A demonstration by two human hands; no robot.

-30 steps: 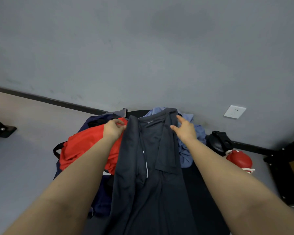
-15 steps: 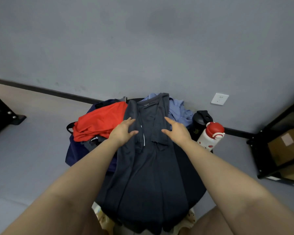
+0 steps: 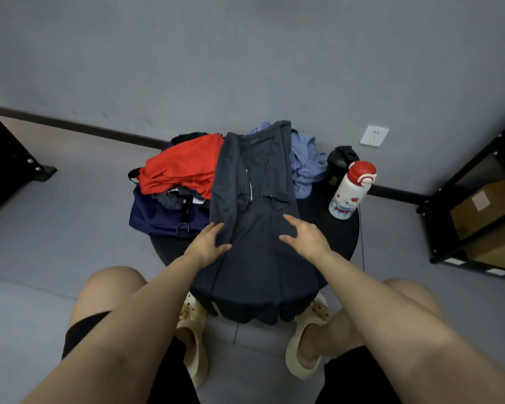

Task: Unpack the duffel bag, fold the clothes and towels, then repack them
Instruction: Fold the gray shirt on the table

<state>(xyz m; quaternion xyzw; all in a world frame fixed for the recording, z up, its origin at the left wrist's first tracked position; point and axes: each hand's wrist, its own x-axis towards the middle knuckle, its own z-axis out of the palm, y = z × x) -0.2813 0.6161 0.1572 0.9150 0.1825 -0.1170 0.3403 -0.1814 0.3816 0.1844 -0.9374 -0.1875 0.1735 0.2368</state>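
Neither grip holds anything — left hand (image 3: 208, 246) and right hand (image 3: 303, 236) lie flat and open-fingered on the dark grey shirt (image 3: 252, 228), whose long axis runs straight away across the counter (image 3: 340, 237) (sleeves already folded inward).

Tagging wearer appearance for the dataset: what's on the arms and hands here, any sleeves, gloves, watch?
Both forearms are bare right up to the frame edge, no sleeves visible. The left hand and right hand wear no gloves, and no rings, watch or wristband show.
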